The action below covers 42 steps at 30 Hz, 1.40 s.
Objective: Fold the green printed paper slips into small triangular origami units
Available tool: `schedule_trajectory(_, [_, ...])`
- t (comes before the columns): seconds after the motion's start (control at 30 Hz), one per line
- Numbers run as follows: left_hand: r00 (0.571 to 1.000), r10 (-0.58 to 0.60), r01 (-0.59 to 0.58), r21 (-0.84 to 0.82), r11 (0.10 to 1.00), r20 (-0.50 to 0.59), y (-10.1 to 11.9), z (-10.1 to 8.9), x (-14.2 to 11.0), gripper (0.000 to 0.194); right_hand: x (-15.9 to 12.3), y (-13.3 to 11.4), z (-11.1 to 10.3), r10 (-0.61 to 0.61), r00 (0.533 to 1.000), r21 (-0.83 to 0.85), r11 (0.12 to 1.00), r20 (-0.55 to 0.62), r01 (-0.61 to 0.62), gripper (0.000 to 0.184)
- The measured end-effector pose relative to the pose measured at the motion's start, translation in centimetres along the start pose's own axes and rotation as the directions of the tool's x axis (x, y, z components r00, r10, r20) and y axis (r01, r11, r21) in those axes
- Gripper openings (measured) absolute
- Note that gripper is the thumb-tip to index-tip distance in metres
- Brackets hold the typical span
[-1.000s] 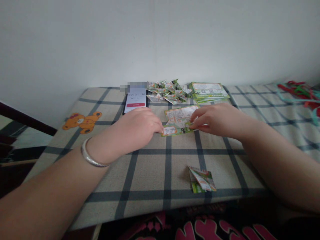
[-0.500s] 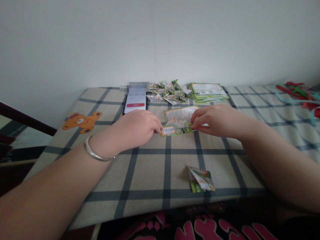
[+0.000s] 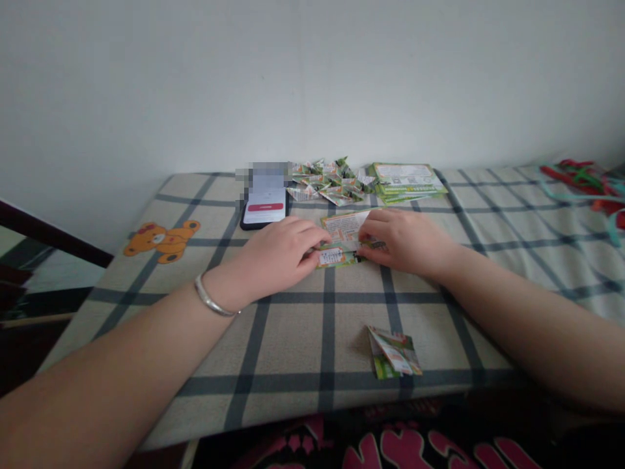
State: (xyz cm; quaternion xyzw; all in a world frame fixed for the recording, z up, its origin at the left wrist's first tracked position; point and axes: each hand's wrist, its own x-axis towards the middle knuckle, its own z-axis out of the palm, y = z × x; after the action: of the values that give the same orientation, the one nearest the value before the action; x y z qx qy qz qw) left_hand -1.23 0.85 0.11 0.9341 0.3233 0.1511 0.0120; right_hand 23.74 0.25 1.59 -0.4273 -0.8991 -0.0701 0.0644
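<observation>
A green and white printed paper card [image 3: 342, 227] lies on the checked cloth, its near edge folded up into a strip. My left hand [image 3: 288, 253] pinches the left end of that strip between thumb and fingers. At the other side my right hand [image 3: 405, 242] grips the fold with bent fingers, covering the card's right part. Closer to me rests a folded piece of the same printed paper [image 3: 394, 352], touched by neither hand.
Behind the hands lie a phone [image 3: 265, 207], a heap of folded paper pieces [image 3: 332, 182] and a stack of flat cards [image 3: 410, 181]. Red, green and turquoise strips [image 3: 586, 185] sit at the far right. A bear picture [image 3: 163, 241] is on the tablecloth [image 3: 288, 332].
My right hand has slid left along the folded strip. My left hand has shifted slightly right, its fingers now over the strip's left end.
</observation>
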Motion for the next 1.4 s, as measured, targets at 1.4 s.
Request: schedule_trajectory(1.4, [0.960, -0.262, 0.208, -0.380, 0.901, -0.096, 0.1, 1.1, 0.4, 0.050, 0.2, -0.7, 1.1, -0.317, 0.878, -0.065, 0.947, -0.358, 0.315, 0.021])
